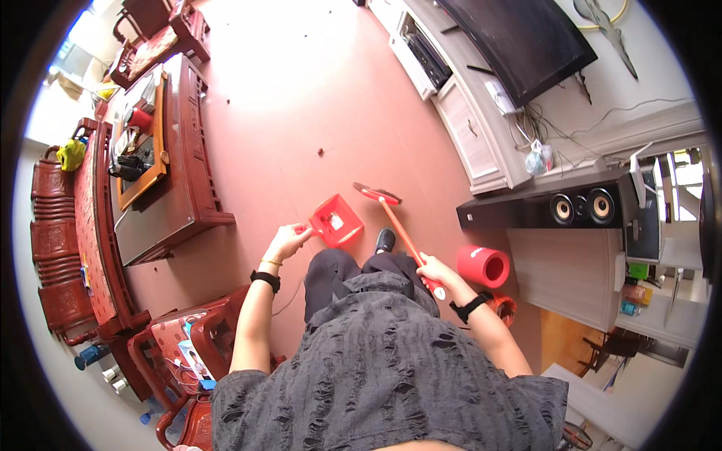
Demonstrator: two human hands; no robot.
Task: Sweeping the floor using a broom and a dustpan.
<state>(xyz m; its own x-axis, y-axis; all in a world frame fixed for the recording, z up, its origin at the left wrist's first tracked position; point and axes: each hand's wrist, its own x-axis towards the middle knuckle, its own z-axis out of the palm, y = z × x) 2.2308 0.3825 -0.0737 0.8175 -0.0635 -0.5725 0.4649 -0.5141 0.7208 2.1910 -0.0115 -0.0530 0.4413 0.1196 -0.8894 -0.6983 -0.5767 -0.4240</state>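
Note:
My right hand point(438, 272) is closed around the orange-red handle of a broom point(401, 229). The broom slants away from me, its dark-bristled red head point(378, 195) low over the floor just right of the dustpan. In my left hand point(287, 242), the fingers pinch the near-left end of a red dustpan point(343, 239), whose box-like pan opens upward. Some pale bits point(333, 221) lie inside it. A small dark red scrap point(321, 152) rests on the floor beyond the dustpan, with a few more specks farther off. Whether the broom head touches the floor I cannot tell.
A dark wooden coffee table point(169, 203) and carved chairs point(173, 353) stand at left. At right are a pale TV cabinet point(470, 131), a black speaker point(541, 207) and a red cylinder point(481, 265) near my right hand. My shoe point(385, 240) is beside the dustpan.

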